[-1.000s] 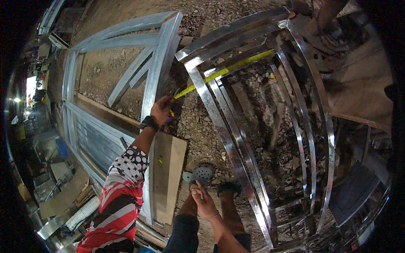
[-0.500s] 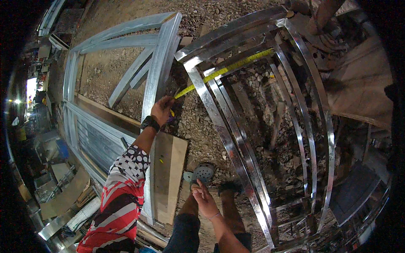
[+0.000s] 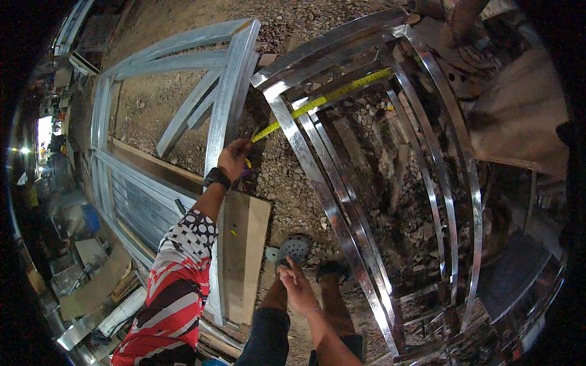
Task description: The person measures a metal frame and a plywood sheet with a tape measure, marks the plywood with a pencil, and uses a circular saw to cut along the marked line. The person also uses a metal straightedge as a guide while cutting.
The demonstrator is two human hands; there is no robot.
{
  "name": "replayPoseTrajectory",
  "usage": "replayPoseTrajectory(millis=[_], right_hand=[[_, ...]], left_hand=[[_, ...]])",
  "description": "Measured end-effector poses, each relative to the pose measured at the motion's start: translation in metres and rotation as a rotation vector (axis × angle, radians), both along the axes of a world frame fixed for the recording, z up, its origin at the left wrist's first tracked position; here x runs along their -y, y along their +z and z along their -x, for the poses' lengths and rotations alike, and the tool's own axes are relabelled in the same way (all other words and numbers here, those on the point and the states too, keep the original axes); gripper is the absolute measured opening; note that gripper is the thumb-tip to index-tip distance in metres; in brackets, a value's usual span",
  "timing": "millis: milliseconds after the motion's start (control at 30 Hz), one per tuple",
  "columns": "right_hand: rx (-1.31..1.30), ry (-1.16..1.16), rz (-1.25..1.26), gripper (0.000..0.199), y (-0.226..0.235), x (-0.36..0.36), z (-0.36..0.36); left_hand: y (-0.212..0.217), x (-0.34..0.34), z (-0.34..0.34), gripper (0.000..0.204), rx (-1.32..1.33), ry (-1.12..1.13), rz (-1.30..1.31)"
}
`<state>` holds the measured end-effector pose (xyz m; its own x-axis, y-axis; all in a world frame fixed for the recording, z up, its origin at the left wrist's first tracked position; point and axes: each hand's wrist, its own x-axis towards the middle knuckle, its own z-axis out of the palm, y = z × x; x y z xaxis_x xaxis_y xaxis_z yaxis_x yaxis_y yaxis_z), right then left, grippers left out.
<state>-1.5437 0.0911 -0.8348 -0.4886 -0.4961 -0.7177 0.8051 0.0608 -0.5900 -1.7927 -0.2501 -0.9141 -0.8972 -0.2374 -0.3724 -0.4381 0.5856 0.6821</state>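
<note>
My left hand (image 3: 234,158) is closed around the near end of a yellow tape measure (image 3: 329,97), beside a dull grey metal frame (image 3: 223,116). A small yellow and purple part shows under my fingers. The stretched blade slants up to the right, crosses the side bars of a shiny metal frame (image 3: 332,213) and reaches a bar on its far side. My right hand (image 3: 298,293) is low in front of my legs, its index finger stretched out and the others partly bent. I see nothing held in it.
Wooden boards (image 3: 256,256) lie under the grey frame. Gravel and stones (image 3: 284,189) cover the ground between the frames. A brown cloth or sheet (image 3: 519,128) is at the right. Scrap boards and metal pieces (image 3: 91,287) crowd the left. My grey clog (image 3: 295,246) is just beyond my right hand.
Almost everything stays in place. The view has shifted slightly, and my right hand's fingers have moved a little. My left hand keeps hold of the tape measure.
</note>
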Motion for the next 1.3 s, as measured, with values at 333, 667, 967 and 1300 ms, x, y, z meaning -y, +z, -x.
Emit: replayPoseTrajectory(millis=[333, 667, 967, 1300], right_hand=[[-0.019, 0.101, -0.280, 0.065, -0.001, -0.029, -0.057], [-0.082, -0.034, -0.624, 0.065, 0.116, -0.174, -0.201], [0.267, -0.264, -0.786, 0.072, 0.240, -0.157, -0.375], [0.033, -0.421, -0.740, 0.081, 0.304, -0.074, -0.440]], left_hand=[[0.013, 0.014, 0.002, 0.027, 0.211, -0.114, 0.176], [0.117, 0.009, -0.218, 0.034, 0.300, 0.069, 0.011], [0.264, -0.022, -0.323, 0.043, 0.659, -0.339, 0.101], [0.354, -0.124, -0.278, 0.060, 0.402, -1.184, 0.387]])
